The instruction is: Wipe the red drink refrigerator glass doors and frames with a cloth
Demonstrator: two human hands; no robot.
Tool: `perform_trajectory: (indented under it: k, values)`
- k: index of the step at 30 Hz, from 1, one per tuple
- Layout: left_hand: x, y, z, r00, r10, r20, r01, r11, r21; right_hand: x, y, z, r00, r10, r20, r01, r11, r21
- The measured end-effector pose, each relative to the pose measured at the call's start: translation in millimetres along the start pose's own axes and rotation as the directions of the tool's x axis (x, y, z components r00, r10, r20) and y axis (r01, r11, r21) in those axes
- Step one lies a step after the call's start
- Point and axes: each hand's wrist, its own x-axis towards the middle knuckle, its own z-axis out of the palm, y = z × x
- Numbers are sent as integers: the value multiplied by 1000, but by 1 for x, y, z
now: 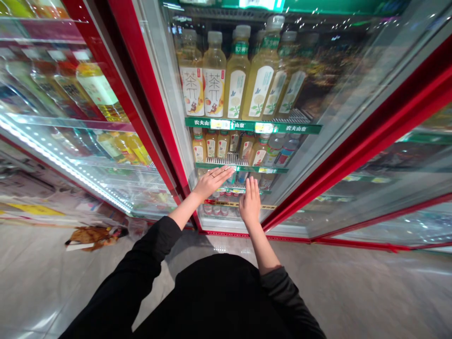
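Note:
Both of my hands are held out in front of a red-framed drinks fridge. My left hand is flat, its fingers stretched towards the upper right, with a thin ring on one finger. Slightly lower and to the right, my right hand points upward with straight fingers held close together. Neither hand holds anything; whether they touch the glass door I cannot tell. Behind the glass, large bottles of pale yellow drink stand on the top visible shelf. Smaller bottles fill part of the shelf below.
Red door frames run down both sides of this fridge section. A neighbouring fridge on the left holds more drink bottles. A brown, dog-like item lies on the grey tiled floor at the left.

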Motion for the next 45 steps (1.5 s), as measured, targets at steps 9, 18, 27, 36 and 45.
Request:
perform_trajectory:
  k: [9,18,27,36,45]
  values:
    - [-33,-20,2,987,159,-21,-159,987,-27,12,-20,12,997,-82,-12,82,997,11]
    - [-60,-46,-20,999,25,-20,-24,998,61,14,-54,33,994,-111,12,111,993,51]
    - [-98,-73,-24,990,142,2,-141,990,-30,20,-97,47,994,-98,48,91,987,135]
    - [-96,-97,-40,999,-11,38,17,989,-149,16,-129,64,986,-155,59,140,969,203]
    - [-99,-120,-57,995,91,49,-71,947,-313,19,-139,62,992,-128,16,123,974,191]
